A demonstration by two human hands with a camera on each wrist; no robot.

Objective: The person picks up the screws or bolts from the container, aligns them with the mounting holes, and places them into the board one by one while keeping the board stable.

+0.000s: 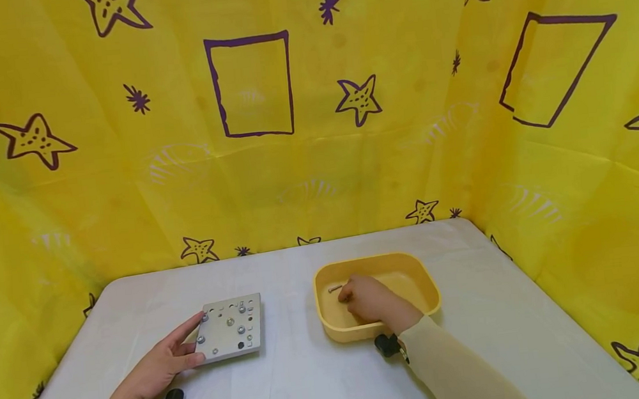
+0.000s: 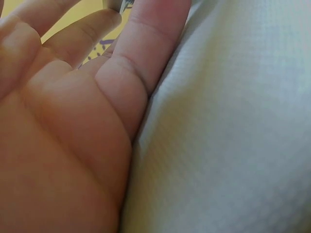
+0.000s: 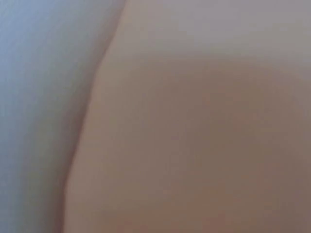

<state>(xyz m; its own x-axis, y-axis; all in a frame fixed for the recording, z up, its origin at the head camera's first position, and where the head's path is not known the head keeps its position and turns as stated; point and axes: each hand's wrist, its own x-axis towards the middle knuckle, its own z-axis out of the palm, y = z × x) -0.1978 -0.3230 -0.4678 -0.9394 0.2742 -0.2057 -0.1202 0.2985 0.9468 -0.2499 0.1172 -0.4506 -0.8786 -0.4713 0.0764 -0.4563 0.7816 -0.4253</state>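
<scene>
In the head view my left hand (image 1: 159, 366) holds a square silver metal plate (image 1: 225, 337) by its left side, thumb at the near corner and fingers along the edge. Several bolts and holes dot the plate's face. A corner of it shows at the top of the left wrist view, by the fingertips of the left hand (image 2: 73, 107). My right hand (image 1: 369, 299) reaches down inside a yellow tray (image 1: 332, 334), its fingers curled. A small screw (image 1: 335, 288) lies just left of those fingertips. Whether they pinch anything is hidden. Blurred skin fills most of the right wrist view.
A white-covered table (image 1: 291, 388) carries the plate on the left and the tray on the right. Behind and at both sides hangs a yellow curtain (image 1: 316, 161) with starfish drawings. Black wrist cameras sit at both cuffs. The tray's raised walls surround the right hand.
</scene>
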